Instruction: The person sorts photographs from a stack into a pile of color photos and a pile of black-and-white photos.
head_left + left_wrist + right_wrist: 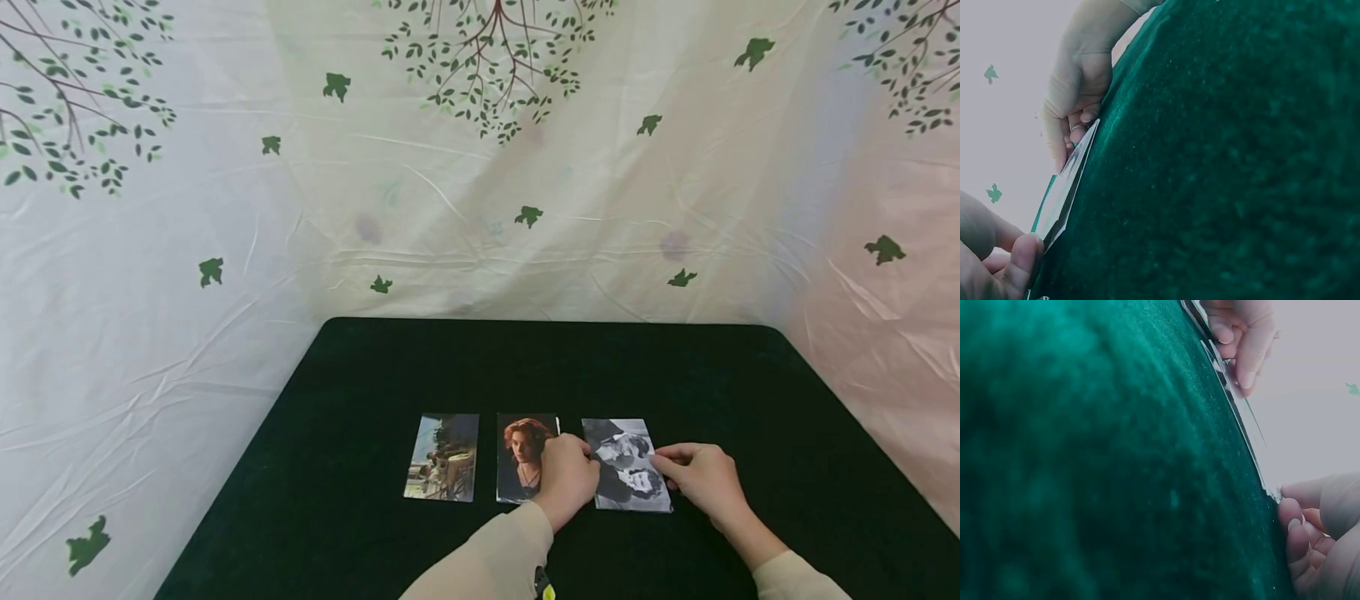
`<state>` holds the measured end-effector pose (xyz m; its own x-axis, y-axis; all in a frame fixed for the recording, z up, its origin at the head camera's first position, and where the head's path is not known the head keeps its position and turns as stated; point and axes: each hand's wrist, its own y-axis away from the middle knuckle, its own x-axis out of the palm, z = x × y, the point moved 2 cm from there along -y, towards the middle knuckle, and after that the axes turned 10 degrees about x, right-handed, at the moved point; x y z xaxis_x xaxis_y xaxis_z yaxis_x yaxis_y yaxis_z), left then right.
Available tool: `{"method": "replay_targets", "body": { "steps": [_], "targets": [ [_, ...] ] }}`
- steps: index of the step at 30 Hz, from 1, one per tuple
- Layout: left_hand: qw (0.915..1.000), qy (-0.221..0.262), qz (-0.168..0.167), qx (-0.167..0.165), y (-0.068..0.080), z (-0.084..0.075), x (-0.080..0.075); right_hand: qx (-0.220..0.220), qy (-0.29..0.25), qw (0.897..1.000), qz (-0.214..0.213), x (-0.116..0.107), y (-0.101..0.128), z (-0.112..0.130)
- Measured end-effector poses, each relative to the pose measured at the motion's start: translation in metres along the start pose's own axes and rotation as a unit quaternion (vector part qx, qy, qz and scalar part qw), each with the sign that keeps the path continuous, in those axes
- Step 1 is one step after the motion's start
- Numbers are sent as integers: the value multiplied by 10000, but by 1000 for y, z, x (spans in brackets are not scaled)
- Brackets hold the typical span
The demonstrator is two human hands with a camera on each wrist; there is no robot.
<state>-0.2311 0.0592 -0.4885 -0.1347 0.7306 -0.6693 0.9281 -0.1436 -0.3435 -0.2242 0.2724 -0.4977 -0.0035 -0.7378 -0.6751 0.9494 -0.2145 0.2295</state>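
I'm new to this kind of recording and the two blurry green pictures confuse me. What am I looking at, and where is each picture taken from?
No machine here: a person works with two bare hands. The wide picture comes from a camera on their head, looking down at a dark green cloth-covered table. On it lie three photos in a row: an outdoor scene, a red-haired portrait and a black-and-white photo. The left hand and right hand pinch the black-and-white photo by its two side edges. The green pictures come from cameras on each wrist, very low over the cloth, so they show that photo edge-on with the fingers at its ends.
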Motion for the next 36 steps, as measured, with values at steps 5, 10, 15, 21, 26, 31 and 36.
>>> {"method": "replay_targets", "body": {
  "steps": [5, 10, 15, 21, 26, 31, 36],
  "targets": [
    [10000, -22, 17, -62, 1, -1, 1, -16, -30, 10000, 29, 0, 1, 0],
    [9999, 8, 16, -161, 1, -2, 1, -4, 39, 10000, 54, 1, 2, 0],
    [9993, 173, 99, -316, 2, -2, 3, -46, 78, 9999, 94, 0, 2, -1],
    [9991, 144, 68, -405, 4, -3, 5, -124, 96, 9998, 91, 0, 2, -2],
    [9991, 122, 107, -400, 5, -7, 5, -126, 77, 9998, 104, 0, 1, -4],
    [9989, 132, 182, -408, 5, -9, 6, -65, 65, 9998, 163, -1, 0, -5],
    [9987, 181, 193, -439, 6, -10, 8, -11, 59, 9997, 224, -3, 0, -7]
  ]
}}
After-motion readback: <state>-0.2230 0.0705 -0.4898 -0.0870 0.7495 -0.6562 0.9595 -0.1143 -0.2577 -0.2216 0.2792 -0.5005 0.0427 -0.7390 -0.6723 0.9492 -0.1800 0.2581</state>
